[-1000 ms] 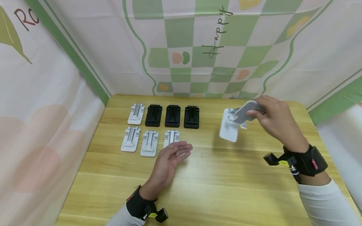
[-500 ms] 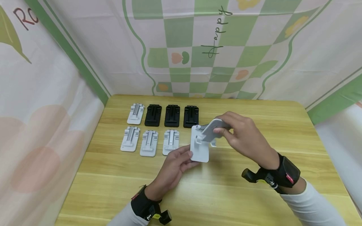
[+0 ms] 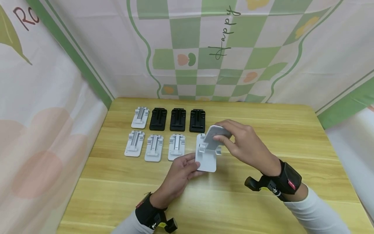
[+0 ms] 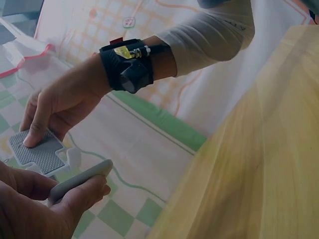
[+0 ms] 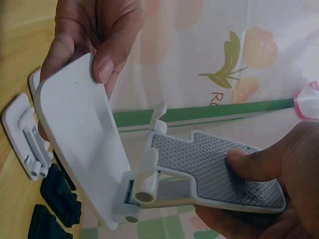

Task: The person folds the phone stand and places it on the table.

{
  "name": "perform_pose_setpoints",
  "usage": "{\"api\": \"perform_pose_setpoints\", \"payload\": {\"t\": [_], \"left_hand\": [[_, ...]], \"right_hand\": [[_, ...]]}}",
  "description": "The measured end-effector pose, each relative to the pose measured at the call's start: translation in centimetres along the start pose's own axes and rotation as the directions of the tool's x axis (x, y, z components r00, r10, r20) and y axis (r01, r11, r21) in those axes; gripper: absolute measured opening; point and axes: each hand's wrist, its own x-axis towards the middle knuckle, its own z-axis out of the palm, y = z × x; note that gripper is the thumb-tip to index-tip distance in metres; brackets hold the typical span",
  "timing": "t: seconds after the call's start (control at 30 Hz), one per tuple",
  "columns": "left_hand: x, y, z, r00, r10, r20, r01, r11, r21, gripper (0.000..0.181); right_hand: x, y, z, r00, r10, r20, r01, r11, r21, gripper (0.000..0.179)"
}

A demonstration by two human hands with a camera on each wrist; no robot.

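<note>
A white folding phone stand [image 3: 206,162] is held up over the table, partly unfolded, its flat base hinged to a plate with a grey textured pad [image 5: 214,167]. My left hand [image 3: 180,172] pinches the base's lower left edge, thumb on top and fingers beneath. The plate is gripped by my right hand [image 3: 243,141], its thumb pressing the grey pad. In the right wrist view the hinge arm and two small hooks show between base and plate. Behind my left hand lies a folded white phone stand [image 3: 176,147], the closest of those on the table.
Two rows of folded phone stands lie on the wooden table [image 3: 263,208]. Three black stands [image 3: 178,119] and one white stand [image 3: 140,117] form the back row; white ones [image 3: 134,143] make up the front. A patterned cloth [image 3: 187,32] hangs behind the table.
My right hand has brought the phone stand leftward and toward me from the right side. My left hand, loose and holding nothing at first, has taken hold of the base.
</note>
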Motion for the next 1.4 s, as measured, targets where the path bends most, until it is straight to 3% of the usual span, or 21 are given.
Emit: {"api": "perform_pose_setpoints", "payload": {"t": [0.3, 0.5, 0.67, 1.03, 1.4], "left_hand": [[-0.1, 0.2, 0.0, 1.0, 0.009, 0.024, -0.009, 1.0, -0.002, 0.046], [-0.2, 0.3, 0.0, 1.0, 0.001, 0.014, -0.001, 1.0, -0.025, 0.048], [-0.2, 0.4, 0.1, 1.0, 0.0, 0.02, 0.001, 0.999, -0.055, 0.049], [-0.2, 0.6, 0.5, 0.999, 0.022, 0.036, -0.019, 0.997, -0.08, 0.05], [-0.2, 0.7, 0.5, 0.999, 0.015, 0.037, -0.012, 0.996, -0.085, 0.049]], "right_hand": [[0.2, 0.3, 0.7, 0.994, 0.102, -0.049, -0.095, 0.987, 0.131, 0.033], [-0.1, 0.6, 1.5, 0.978, 0.209, -0.01, -0.195, 0.926, 0.323, 0.038], [-0.2, 0.9, 1.7, 0.978, 0.207, 0.001, -0.189, 0.891, 0.413, 0.041], [0.0, 0.8, 2.0, 0.982, 0.188, -0.008, -0.164, 0.876, 0.454, 0.048], [-0.1, 0.8, 2.3, 0.987, 0.126, -0.102, -0.075, 0.915, 0.397, 0.047]]}}
